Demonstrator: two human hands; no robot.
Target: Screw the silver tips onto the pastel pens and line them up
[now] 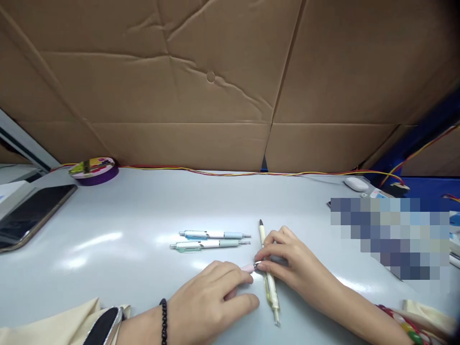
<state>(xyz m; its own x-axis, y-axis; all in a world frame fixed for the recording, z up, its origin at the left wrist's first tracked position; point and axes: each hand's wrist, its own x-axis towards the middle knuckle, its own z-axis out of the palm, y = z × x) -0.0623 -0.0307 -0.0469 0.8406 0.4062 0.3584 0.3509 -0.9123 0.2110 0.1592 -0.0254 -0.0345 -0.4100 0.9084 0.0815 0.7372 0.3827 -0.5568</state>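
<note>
A pink pen (247, 268) lies under my left hand (215, 299), whose curled fingers grip its barrel and hide most of it. With thumb and fingertips, my right hand (283, 256) pinches the metal tip of that same pen. Passing beneath the right fingertips is a pale yellow pen (272, 290), its dark end pointing away from me and its clear end towards me. Beyond my hands, a blue-and-white pen (212, 235) and a green-and-white pen (206, 245) lie side by side on the grey table (143, 206).
At the left is a dark phone (36, 211) near a round purple tin (97, 177). Red and yellow wires (223, 173) run along the back edge under a cardboard wall (179, 96). A white mouse (355, 184) sits at the right, behind a pixelated patch.
</note>
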